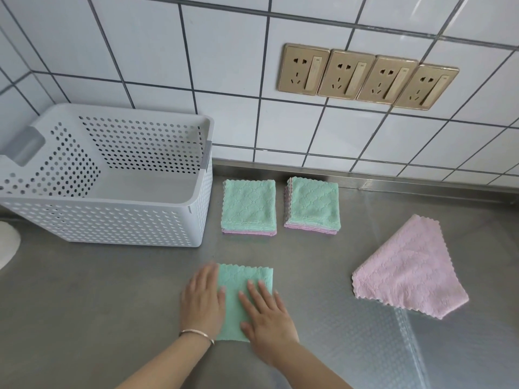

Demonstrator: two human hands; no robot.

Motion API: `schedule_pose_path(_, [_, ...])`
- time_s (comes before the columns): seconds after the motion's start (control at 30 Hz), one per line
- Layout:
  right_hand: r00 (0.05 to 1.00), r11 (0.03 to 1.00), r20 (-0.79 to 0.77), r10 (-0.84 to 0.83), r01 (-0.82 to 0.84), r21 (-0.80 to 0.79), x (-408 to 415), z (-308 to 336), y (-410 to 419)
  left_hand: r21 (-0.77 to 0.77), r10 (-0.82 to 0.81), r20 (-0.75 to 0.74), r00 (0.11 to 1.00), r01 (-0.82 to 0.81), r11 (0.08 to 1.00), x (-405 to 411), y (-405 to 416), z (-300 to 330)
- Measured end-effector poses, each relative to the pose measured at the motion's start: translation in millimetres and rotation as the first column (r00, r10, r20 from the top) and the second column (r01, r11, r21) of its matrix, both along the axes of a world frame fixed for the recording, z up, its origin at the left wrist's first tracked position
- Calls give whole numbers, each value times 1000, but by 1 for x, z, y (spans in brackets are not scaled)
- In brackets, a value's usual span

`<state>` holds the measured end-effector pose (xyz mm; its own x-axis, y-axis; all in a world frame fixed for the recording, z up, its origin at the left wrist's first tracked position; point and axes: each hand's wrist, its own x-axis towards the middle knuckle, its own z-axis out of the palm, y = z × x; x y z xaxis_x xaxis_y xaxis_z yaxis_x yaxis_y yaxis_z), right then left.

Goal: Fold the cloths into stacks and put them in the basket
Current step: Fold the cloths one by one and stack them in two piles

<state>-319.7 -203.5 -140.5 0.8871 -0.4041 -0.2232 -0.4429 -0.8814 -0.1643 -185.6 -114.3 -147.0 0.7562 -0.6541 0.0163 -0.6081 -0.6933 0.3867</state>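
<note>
Both hands lay flat on a folded green cloth (247,290) near the front of the counter (112,290). The left hand (202,297) pressed its left edge and the right hand (266,313) its lower right part, fingers straight, gripping nothing.

The main risk seemed to be the cloth slipping. The counter was smooth steel with a faint embossed pattern, and the fleecy cloth could slide or spring open once the pressure came off, leaving a lopsided fold. Carrying it over carelessly could also nudge the two finished stacks, which sat close together by the wall: the left stack (248,207) just beside the basket (106,220), the right stack (313,206) next to it. Both were green on top with pink layers below, and loose layers might fan out when lifted.

The cloths looked soft and plush, with a quilted diamond texture and zigzag edges. A pink cloth (407,272) lay apart to the right, unfolded, one corner turned. The basket was pale rigid plastic, perforated with round holes, and no cloth showed inside it.
</note>
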Motion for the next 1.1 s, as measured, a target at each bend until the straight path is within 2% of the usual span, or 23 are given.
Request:
schedule_pose_path(0.03, [1000,1000,3,11,-11,-5,2,-3,0,70,-131,36,991,128,989,-6,2,-5])
schedule_pose_path(0.1, [1000,1000,18,24,-24,-10,6,-9,1,192,-253,29,967,243,951,-11,6,-18])
schedule_pose_path(0.23, [997,997,19,77,-77,24,9,-14,-3,321,-250,11,968,234,918,-7,13,-30])
schedule_pose_path(0.4, [999,996,24,36,-38,83,12,-9,-6,272,-202,30,979,187,944,-7,15,-34])
schedule_pose_path(0.47, [984,981,127,-126,104,164,9,0,-8,159,-138,39,990,131,979,-6,14,-30])
schedule_pose_path(0.53, [903,921,224,-366,316,230,4,8,-10,14,107,-48,993,-107,994,-4,14,-17])
schedule_pose_path(0.57, [856,864,192,-480,423,273,4,12,-13,-26,249,-104,963,-253,967,-4,13,-12])
schedule_pose_path(0.63, [797,778,56,-602,569,265,4,15,-16,70,423,-171,890,-417,906,-6,11,-2])
schedule_pose_path(0.7, [783,748,-56,-619,610,261,2,11,-15,200,426,-160,890,-394,897,-10,9,1])
schedule_pose_path(0.8, [781,717,-101,-617,610,338,4,11,-11,253,398,-184,898,-348,903,-13,5,1])
schedule_pose_path(0.9, [734,597,-56,-677,592,541,6,18,-8,139,439,-358,824,-418,898,-16,-3,12])
schedule_pose_path(1.0, [727,586,57,-684,502,636,4,34,-12,-80,414,-573,707,-551,831,-21,-19,37])
schedule_pose_path(1.1, [656,574,177,-734,459,678,20,57,-37,-267,323,-589,741,-555,788,-4,-45,66])
